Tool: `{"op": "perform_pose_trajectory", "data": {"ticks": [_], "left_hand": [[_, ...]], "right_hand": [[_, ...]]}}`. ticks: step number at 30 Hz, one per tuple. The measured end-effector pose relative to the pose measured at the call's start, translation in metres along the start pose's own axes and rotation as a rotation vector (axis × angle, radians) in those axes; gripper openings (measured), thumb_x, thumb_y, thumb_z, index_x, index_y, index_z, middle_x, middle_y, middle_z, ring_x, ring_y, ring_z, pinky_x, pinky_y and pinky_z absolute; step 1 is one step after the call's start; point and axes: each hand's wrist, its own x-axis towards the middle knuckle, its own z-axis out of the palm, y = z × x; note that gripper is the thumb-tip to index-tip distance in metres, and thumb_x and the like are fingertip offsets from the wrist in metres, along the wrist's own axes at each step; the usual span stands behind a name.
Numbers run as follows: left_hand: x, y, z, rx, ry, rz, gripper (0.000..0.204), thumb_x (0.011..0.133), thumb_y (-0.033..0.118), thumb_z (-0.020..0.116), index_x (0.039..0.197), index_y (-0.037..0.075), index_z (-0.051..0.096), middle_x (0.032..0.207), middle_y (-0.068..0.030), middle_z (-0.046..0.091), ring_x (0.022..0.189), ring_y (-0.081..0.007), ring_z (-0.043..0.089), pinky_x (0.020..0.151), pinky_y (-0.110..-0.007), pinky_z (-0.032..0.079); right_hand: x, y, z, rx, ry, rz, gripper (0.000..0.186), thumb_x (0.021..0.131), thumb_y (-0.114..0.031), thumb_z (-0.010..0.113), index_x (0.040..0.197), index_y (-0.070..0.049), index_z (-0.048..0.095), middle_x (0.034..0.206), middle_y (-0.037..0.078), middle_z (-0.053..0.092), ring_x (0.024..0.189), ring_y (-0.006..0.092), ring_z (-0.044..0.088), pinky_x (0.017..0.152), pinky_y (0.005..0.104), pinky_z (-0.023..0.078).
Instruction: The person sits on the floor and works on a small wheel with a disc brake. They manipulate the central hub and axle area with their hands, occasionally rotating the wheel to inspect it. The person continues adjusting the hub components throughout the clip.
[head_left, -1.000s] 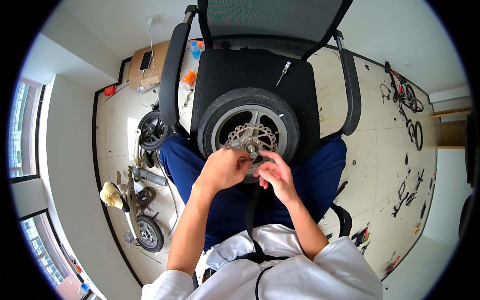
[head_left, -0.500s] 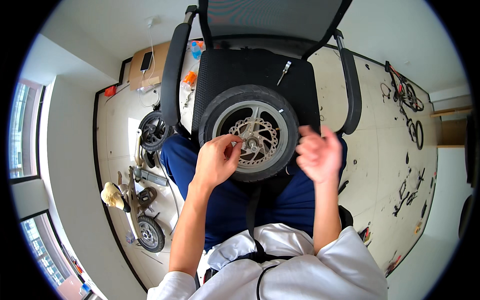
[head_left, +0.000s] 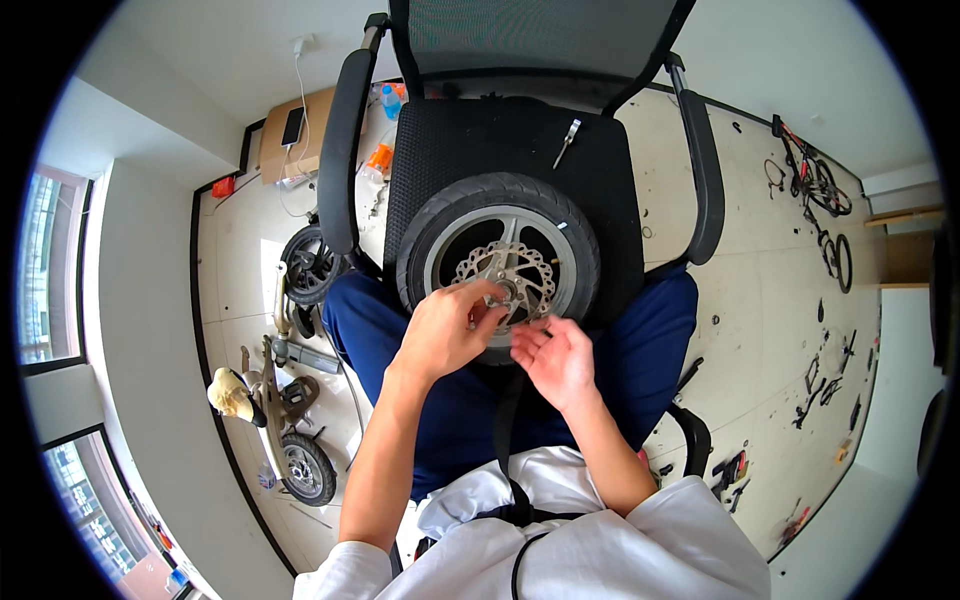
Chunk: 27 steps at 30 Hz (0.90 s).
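Grey spoked metal wheel with a black rubber tyre: lies flat on the black fabric chair seat, toward its near edge, between our knees in blue trousers.
Round silver slotted brake disc: faces up at the wheel's middle, around the metal hub.
Our left hand: above the wheel's near left part, thumb and forefinger narrowed close by the hub; we cannot make out whether they pinch a small part.
Our right hand: by the wheel's near right part, fingers loosely curled, tips near the disc's edge; blur keeps us from telling whether they hold anything.
Slim silver tool with a thin shaft: lies near the seat's far right corner, well apart from both hands.
Pale tiled floor: carries a small black-tyred scooter wheel left of the chair and a red-and-black bicycle far right.
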Motion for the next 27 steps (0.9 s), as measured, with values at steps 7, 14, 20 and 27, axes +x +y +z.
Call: {"op": "perform_pose_trajectory", "data": {"ticks": [7, 14, 20, 27], "left_hand": [[0.001, 0.001, 0.002, 0.006, 0.007, 0.023, 0.022, 0.088, 0.009, 0.073, 0.11, 0.006, 0.071, 0.068, -0.01, 0.063, 0.06, -0.022, 0.062, 0.06, -0.035, 0.052], [0.0, 0.001, 0.003, 0.116, 0.042, -0.066, 0.023, 0.089, 0.022, 0.074, 0.104, 0.005, 0.071, 0.064, -0.0091, 0.063, 0.059, -0.0251, 0.065, 0.057, -0.037, 0.05], [-0.001, -0.002, 0.009, 0.126, 0.031, -0.061, 0.026, 0.087, 0.024, 0.075, 0.103, 0.005, 0.071, 0.063, -0.0085, 0.064, 0.06, -0.0263, 0.065, 0.059, -0.038, 0.051], [0.0, 0.004, 0.001, 0.112, 0.003, -0.101, 0.024, 0.085, 0.023, 0.076, 0.101, 0.005, 0.072, 0.062, -0.008, 0.063, 0.059, -0.025, 0.064, 0.059, -0.037, 0.049]], "right_hand": [[-0.008, -0.041, 0.035, -0.359, -0.203, -0.032, 0.059, 0.104, -0.038, 0.049, 0.15, -0.002, 0.046, 0.128, 0.026, 0.067, 0.115, 0.0352, 0.067, 0.104, 0.0455, 0.052], [-0.018, -0.016, 0.049, -0.949, -0.238, -0.259, 0.046, 0.107, -0.03, 0.055, 0.145, -0.004, 0.056, 0.106, 0.014, 0.075, 0.09, 0.0199, 0.073, 0.082, 0.0328, 0.058], [-0.041, -0.046, 0.014, -1.749, -0.212, -0.266, 0.04, 0.101, -0.032, 0.066, 0.082, 0.003, 0.073, 0.068, 0.013, 0.07, 0.063, 0.0203, 0.068, 0.06, 0.0352, 0.049], [-0.03, -0.073, 0.061, -1.333, -0.089, -0.598, 0.044, 0.101, -0.01, 0.063, 0.144, -0.002, 0.056, 0.088, 0.008, 0.076, 0.075, 0.0095, 0.069, 0.07, 0.0257, 0.056]]}}
